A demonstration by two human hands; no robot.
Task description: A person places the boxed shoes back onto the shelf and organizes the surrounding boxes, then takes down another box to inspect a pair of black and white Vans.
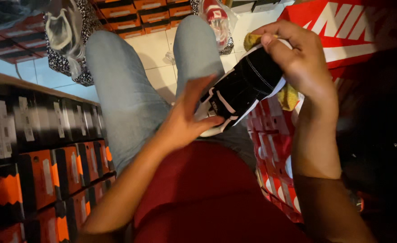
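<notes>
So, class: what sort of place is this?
Probably a shoe shop's stockroom: stacked orange and black shoeboxes line one side, red boxes the other, and the right hand holds a black and white sneaker.

Stacked orange-and-black boxes (49, 175) fill the left side in rows, their ends turned toward the camera, with white labels on several. A wooden shelf edge (9, 81) runs above them. More orange boxes (135, 15) stand stacked at the top, on a white tiled floor (155, 54). A clear plastic bag (65, 31) lies crumpled at the upper left, over a black-and-white speckled bag (79, 74). Another plastic bag (216, 20), holding something red, sits at the top centre. On the right rises a stack of red boxes (270, 148), topped by a red lid (347, 31) with white markings.
</notes>
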